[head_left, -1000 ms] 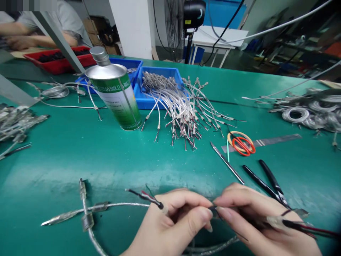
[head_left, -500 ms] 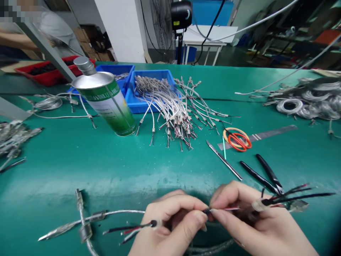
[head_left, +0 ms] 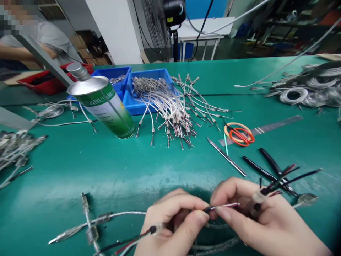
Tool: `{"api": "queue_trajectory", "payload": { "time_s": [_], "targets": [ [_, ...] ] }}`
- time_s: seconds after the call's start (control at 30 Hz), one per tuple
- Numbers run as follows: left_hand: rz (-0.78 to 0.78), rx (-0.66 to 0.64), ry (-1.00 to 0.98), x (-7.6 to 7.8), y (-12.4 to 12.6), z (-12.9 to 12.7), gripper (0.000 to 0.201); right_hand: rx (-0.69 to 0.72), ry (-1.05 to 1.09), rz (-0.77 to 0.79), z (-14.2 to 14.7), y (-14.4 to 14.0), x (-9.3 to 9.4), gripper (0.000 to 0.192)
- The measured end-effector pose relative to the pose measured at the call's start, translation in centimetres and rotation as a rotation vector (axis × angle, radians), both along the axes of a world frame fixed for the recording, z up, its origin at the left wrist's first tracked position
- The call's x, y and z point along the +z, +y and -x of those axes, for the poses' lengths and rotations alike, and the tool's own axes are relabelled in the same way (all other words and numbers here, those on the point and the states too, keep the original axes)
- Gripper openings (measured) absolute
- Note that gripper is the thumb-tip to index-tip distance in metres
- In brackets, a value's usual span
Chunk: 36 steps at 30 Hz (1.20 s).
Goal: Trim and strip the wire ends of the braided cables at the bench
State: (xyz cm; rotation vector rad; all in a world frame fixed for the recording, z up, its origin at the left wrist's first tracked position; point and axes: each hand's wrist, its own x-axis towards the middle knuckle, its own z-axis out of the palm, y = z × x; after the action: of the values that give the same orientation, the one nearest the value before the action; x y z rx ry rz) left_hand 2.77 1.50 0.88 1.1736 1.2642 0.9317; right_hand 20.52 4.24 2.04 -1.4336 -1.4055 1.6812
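Observation:
My left hand (head_left: pixel 173 222) pinches a black-sleeved cable end between thumb and forefinger, at the bottom middle. Thin red and white wires (head_left: pixel 226 205) stick out of that end to the right, and the fingertips of my right hand (head_left: pixel 255 213) close on them. A clear-collared cable end (head_left: pixel 157 228) with black, red and white wires pokes out left of my left hand. Another such collared cable end (head_left: pixel 259 196) rests across my right hand, its wires fanned up and right. Clear cables with metal connectors (head_left: pixel 92 233) lie crossed to the left.
Blue bins (head_left: pixel 162 73) hold piled cables (head_left: pixel 170 103) with stripped ends. A green-and-white metal can (head_left: pixel 106 106) stands beside them. A scalpel (head_left: pixel 226 156), orange scissors (head_left: pixel 241 137) and black-handled cutters (head_left: pixel 266 170) lie to the right. Coiled cables (head_left: pixel 306 87) are at far right. A person sits beyond.
My right fingertips have shifted slightly right, baring more of the red and white wires. The collared end over my right hand has tipped upward. The view has shifted a little.

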Motion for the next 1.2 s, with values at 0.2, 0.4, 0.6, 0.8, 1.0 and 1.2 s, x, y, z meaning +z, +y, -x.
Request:
{"api": "queue_trajectory", "payload": {
  "time_s": [0.2, 0.4, 0.6, 0.8, 1.0, 1.2],
  "targets": [
    [0.038, 0.059, -0.112, -0.7, -0.4, -0.3, 0.018, 0.026, 0.151, 0.062, -0.1, 0.0, 0.2, 0.020],
    [0.002, 0.139, -0.172, -1.1, -0.5, -0.5, 0.012, -0.021, 0.284, 0.135, 0.2, -0.3, -0.3, 0.025],
    [-0.017, 0.159, -0.169, -0.8, -0.5, -0.6, 0.008, 0.020, 0.269, 0.063, 0.3, -0.1, -0.9, 0.019],
    [0.071, 0.168, -0.255, -1.2, -0.6, -0.6, 0.009, 0.051, 0.303, 0.081, 0.0, -0.1, -1.2, 0.018],
    [0.230, 0.146, -0.467, -1.4, -0.8, -0.7, 0.009, 0.061, 0.333, 0.103, -0.1, 0.2, -1.3, 0.022],
    [0.252, 0.148, -0.546, -1.7, -0.6, -0.8, 0.006, 0.050, 0.373, 0.108, 0.0, 0.2, -1.0, 0.023]
  ]
}}
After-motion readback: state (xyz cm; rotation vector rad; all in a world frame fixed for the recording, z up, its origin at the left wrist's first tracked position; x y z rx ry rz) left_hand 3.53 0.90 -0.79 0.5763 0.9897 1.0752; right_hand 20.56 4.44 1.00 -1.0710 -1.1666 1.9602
